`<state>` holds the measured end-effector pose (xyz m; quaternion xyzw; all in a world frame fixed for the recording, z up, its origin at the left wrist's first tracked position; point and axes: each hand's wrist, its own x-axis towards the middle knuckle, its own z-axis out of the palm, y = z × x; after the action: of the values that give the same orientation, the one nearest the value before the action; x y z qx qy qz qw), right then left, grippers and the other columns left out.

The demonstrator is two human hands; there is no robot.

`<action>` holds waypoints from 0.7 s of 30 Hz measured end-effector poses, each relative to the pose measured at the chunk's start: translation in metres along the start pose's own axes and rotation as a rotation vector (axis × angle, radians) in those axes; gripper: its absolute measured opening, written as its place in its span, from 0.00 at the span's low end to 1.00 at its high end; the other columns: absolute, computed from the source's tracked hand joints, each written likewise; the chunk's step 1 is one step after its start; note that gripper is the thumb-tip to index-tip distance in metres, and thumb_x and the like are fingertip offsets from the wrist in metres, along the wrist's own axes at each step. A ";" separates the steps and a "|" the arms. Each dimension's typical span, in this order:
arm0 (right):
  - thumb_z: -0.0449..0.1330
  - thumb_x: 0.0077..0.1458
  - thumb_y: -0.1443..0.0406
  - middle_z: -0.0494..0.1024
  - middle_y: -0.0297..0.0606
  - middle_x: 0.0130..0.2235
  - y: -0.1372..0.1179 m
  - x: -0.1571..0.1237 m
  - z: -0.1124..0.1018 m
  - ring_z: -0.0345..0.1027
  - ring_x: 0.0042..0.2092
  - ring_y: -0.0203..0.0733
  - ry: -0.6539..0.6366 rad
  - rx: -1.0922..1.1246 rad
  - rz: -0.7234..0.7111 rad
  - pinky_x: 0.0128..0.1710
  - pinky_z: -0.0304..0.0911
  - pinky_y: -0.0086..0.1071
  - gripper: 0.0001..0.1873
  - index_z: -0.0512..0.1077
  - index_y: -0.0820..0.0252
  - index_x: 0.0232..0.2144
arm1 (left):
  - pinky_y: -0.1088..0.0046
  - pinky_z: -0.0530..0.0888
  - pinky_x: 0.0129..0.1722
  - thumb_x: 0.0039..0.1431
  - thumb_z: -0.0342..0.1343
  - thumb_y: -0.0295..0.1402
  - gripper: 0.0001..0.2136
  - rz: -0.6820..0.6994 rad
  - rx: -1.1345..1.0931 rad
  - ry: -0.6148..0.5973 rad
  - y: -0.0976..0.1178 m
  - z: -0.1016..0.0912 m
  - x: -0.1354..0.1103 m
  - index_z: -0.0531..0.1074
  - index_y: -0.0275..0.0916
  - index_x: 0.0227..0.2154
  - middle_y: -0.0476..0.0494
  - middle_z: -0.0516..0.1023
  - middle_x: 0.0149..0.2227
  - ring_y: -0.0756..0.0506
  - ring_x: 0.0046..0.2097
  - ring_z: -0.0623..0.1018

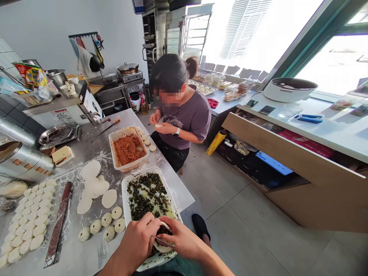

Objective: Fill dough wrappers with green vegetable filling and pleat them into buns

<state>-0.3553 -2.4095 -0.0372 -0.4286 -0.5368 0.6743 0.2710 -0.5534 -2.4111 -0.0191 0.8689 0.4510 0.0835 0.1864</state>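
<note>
Over the near end of a white tray [125, 191] of chopped dark-green filling [143, 191], my two hands work close together. My left hand [139, 235] is closed at the left edge of a round dough wrapper [163, 249] with dark filling in it. From the other side, my right hand [182, 237] curls its fingers and thumb around the same wrapper. A thin flat strip, like a filling spatula [165, 242], crosses between the hands; which one grips it I cannot tell. Pleated buns [106, 219] sit left of the tray, near flat wrappers [109, 198].
A tub of reddish filling [129, 149] stands beyond the tray. Across the table corner a co-worker [184, 115] holds a piece of dough. Rows of dough pieces [31, 218] and a dark wooden strip [59, 224] lie left. An open drawer [287, 149] juts out at right.
</note>
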 end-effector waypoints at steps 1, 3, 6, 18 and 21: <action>0.65 0.53 0.61 0.79 0.35 0.39 0.001 -0.001 0.001 0.68 0.42 0.44 -0.002 0.123 0.001 0.43 0.62 0.33 0.13 0.76 0.58 0.42 | 0.76 0.76 0.36 0.71 0.42 0.34 0.14 -0.033 -0.032 0.023 0.000 -0.002 0.001 0.74 0.46 0.44 0.45 0.76 0.38 0.49 0.35 0.79; 0.64 0.58 0.55 0.78 0.36 0.43 0.004 -0.003 0.004 0.70 0.45 0.47 -0.007 0.406 0.016 0.47 0.65 0.37 0.18 0.74 0.56 0.48 | 0.76 0.76 0.38 0.71 0.44 0.34 0.13 -0.089 -0.113 0.084 -0.001 -0.005 0.002 0.75 0.46 0.42 0.46 0.76 0.38 0.50 0.37 0.79; 0.63 0.59 0.52 0.76 0.36 0.42 0.010 -0.004 0.010 0.72 0.43 0.45 0.002 0.639 0.019 0.45 0.69 0.39 0.19 0.73 0.53 0.49 | 0.77 0.77 0.41 0.71 0.46 0.33 0.14 -0.091 -0.195 0.153 0.000 -0.005 0.002 0.72 0.49 0.53 0.46 0.77 0.42 0.51 0.40 0.79; 0.59 0.61 0.52 0.73 0.34 0.36 0.005 0.001 0.018 0.68 0.35 0.40 0.115 0.239 -0.012 0.34 0.70 0.32 0.14 0.70 0.55 0.40 | 0.74 0.77 0.34 0.70 0.42 0.30 0.15 -0.003 0.014 0.094 0.005 -0.004 0.002 0.67 0.46 0.55 0.46 0.76 0.43 0.48 0.39 0.81; 0.55 0.62 0.53 0.73 0.33 0.34 0.006 0.000 0.019 0.67 0.32 0.40 0.107 0.225 0.032 0.30 0.69 0.33 0.13 0.69 0.55 0.41 | 0.74 0.77 0.36 0.70 0.41 0.30 0.13 -0.019 0.012 0.091 0.005 -0.002 0.002 0.70 0.45 0.48 0.46 0.76 0.41 0.48 0.40 0.81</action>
<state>-0.3715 -2.4202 -0.0414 -0.4394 -0.4357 0.7108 0.3345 -0.5492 -2.4114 -0.0154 0.8608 0.4679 0.1186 0.1614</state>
